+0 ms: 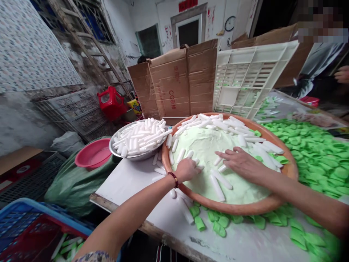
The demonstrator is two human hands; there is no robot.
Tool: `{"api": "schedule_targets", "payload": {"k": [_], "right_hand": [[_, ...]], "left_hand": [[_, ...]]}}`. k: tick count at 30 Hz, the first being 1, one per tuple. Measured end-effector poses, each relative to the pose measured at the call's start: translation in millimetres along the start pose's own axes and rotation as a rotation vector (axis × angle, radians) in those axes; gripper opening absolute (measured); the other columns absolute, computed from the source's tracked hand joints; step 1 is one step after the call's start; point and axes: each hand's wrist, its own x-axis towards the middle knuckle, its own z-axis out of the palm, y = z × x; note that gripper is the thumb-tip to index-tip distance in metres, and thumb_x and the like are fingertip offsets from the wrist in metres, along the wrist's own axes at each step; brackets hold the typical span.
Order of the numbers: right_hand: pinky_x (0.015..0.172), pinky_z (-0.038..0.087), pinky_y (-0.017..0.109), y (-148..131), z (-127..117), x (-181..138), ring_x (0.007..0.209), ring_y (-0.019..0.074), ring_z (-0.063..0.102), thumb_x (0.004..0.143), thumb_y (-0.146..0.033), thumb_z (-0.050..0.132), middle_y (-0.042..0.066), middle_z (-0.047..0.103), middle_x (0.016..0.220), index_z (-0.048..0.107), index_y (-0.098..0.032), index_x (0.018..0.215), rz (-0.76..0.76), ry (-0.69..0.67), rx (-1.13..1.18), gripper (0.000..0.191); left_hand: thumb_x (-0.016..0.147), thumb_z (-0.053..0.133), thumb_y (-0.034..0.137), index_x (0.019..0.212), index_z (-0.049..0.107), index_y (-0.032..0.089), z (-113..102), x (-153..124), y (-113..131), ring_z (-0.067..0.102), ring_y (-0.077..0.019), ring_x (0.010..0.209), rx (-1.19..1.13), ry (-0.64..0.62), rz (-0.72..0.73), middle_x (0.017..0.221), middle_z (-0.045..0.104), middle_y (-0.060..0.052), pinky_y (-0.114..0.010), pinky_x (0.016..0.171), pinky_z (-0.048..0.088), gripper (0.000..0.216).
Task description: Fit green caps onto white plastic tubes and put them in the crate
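Observation:
Both of my hands are over a wide orange-brown basin (pixel 290 165) filled with pale green powder (pixel 200 140). My left hand (pixel 187 169) is curled, its fingers closed at a white plastic tube (pixel 201 167) whose end shows by the fingertips. My right hand (pixel 240 162) is palm down with the index finger stretched out; short white tubes (pixel 217 161) lie just under its fingers. Closer to me, two longer white tubes (pixel 217 187) rest on the powder. More tubes are heaped along the basin's far rim. The undersides of both hands are hidden.
A metal bowl (pixel 136 157) heaped with white tubes stands left of the basin. Green caps (pixel 321 156) cover the table's right side. Cardboard (pixel 174 85) and a white plastic crate (pixel 252 76) stand behind. A pink basin (pixel 94 154) and blue basket (pixel 35 207) are at left. Another person's hand (pixel 343 74) shows far right.

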Motion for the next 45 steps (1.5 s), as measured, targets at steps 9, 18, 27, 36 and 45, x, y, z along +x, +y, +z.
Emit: {"api": "schedule_targets", "payload": {"k": [9,18,27,36,45], "right_hand": [[0.057,0.043,0.026,-23.2,15.8,-1.2,0.071,0.0197,0.064,0.09,-0.06,0.035,0.005,0.07,0.079,0.071,-0.016,0.092,0.654,0.005,0.625,0.056],[0.068,0.039,0.028,-49.1,39.9,50.1,0.083,0.0227,0.062,0.089,-0.039,0.051,0.014,0.065,0.095,0.071,-0.014,0.083,0.577,0.045,0.308,0.033],[0.069,0.041,0.03,-48.9,24.6,34.5,0.088,0.024,0.064,0.088,-0.032,0.048,0.015,0.065,0.101,0.072,-0.014,0.086,0.493,-0.049,0.072,0.03],[0.068,0.045,0.035,-38.8,24.9,45.7,0.09,0.0304,0.067,0.087,-0.021,0.041,0.023,0.067,0.102,0.073,-0.009,0.092,0.595,-0.087,0.008,0.035],[0.07,0.045,0.037,-29.1,23.5,44.0,0.089,0.0324,0.067,0.088,-0.032,0.04,0.021,0.07,0.095,0.073,-0.01,0.089,0.582,-0.132,0.032,0.039]], "left_hand": [[0.087,0.052,0.047,0.092,0.075,0.015,2.7,0.5,3.9,0.067,-0.0275,0.094,-0.058,0.007,-0.062,0.098,0.07,-0.013,-0.033,0.077,0.051,0.04],[0.082,0.056,0.048,0.093,0.078,0.019,3.5,-0.5,-4.6,0.069,-0.0214,0.08,-0.059,0.025,-0.118,0.088,0.074,-0.007,-0.027,0.066,0.049,0.038],[0.08,0.055,0.03,0.095,0.075,0.008,-0.2,15.9,13.9,0.068,-0.03,0.091,0.005,0.07,-0.083,0.092,0.071,-0.019,-0.036,0.075,0.054,0.033],[0.081,0.052,0.02,0.099,0.073,0.008,-6.1,36.9,24.7,0.068,-0.0279,0.092,0.029,0.09,-0.096,0.096,0.07,-0.02,-0.033,0.074,0.055,0.031],[0.08,0.053,0.022,0.1,0.073,0.008,-11.3,47.0,26.9,0.068,-0.0274,0.093,0.0,0.086,-0.107,0.095,0.071,-0.02,-0.031,0.075,0.055,0.031]]}}
